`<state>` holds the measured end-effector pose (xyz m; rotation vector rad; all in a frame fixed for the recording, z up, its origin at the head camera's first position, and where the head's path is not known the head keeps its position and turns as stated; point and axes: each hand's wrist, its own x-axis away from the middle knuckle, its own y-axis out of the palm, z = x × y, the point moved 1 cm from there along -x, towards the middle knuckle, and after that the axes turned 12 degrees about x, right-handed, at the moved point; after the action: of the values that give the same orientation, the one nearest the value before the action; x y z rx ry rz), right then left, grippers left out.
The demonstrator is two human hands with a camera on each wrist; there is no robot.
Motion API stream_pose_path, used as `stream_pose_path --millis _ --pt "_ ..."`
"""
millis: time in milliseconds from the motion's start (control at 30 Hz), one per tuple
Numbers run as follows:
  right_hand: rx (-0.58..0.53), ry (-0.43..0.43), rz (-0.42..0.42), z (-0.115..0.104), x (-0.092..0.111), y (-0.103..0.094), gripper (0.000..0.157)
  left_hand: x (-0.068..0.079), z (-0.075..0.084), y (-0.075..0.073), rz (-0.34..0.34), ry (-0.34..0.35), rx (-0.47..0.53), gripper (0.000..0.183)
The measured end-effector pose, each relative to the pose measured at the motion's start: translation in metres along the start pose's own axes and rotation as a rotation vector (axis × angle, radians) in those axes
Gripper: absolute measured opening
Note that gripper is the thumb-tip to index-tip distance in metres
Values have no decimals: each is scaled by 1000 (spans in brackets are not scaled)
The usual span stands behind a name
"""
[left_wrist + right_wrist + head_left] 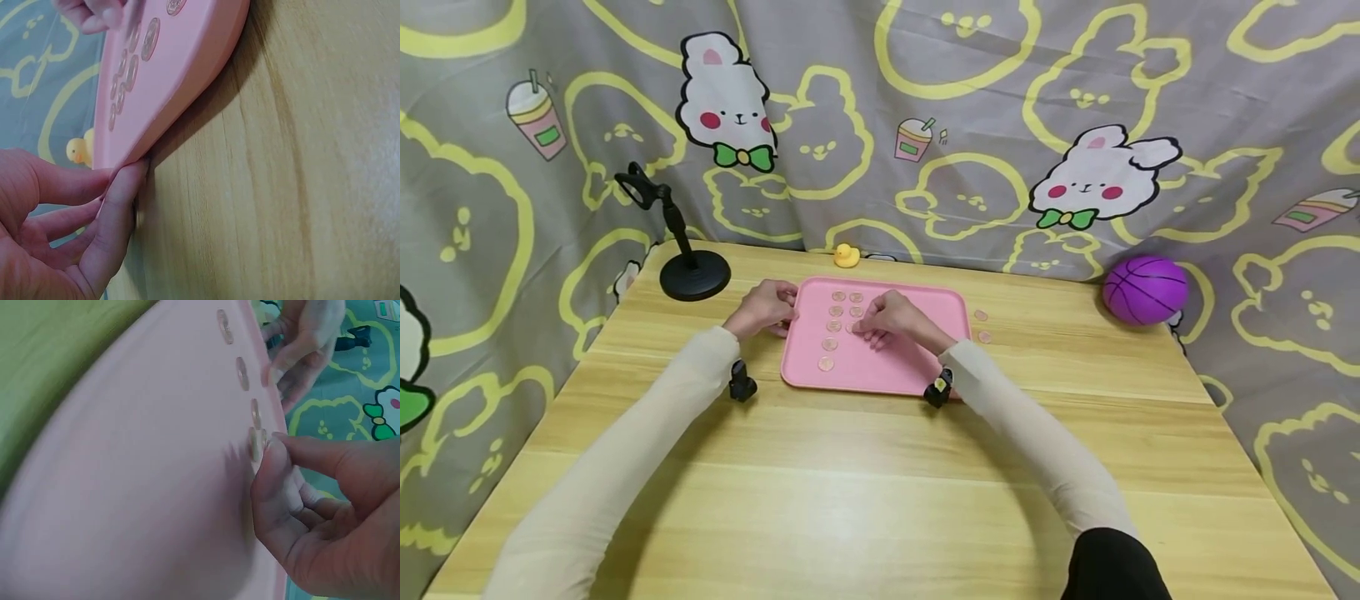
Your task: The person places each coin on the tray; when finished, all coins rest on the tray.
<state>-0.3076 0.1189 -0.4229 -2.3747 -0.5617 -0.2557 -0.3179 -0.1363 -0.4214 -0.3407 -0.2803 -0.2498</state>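
Observation:
A pink tray (895, 358) lies on the wooden table with several round copper-coloured coins set out in two columns on its left part. My left hand (765, 307) pinches the tray's left rim between thumb and fingers; the left wrist view shows this grip (75, 219) up close. Over the tray, my right hand (887, 318) reaches down to the nearest coin (853, 327) of the right-hand column. In the right wrist view, that hand's (325, 512) thumb and index finger come together at this coin (253, 445), covering part of it.
Two more coins (981, 316) lie on the table right of the tray. A black stand (696, 275) is at the back left, a yellow rubber duck (846, 256) behind the tray, and a purple ball (1146, 290) at the back right. A patterned curtain (925, 125) hangs behind.

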Motion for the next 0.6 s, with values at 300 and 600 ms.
stream_pose_path --millis 300,600 --pt "-11 -62 60 13 14 -32 10 0 -2 -1 0 7 7 56" --pt "13 -37 160 37 30 -66 17 1 -2 0 0 11 -2 57"
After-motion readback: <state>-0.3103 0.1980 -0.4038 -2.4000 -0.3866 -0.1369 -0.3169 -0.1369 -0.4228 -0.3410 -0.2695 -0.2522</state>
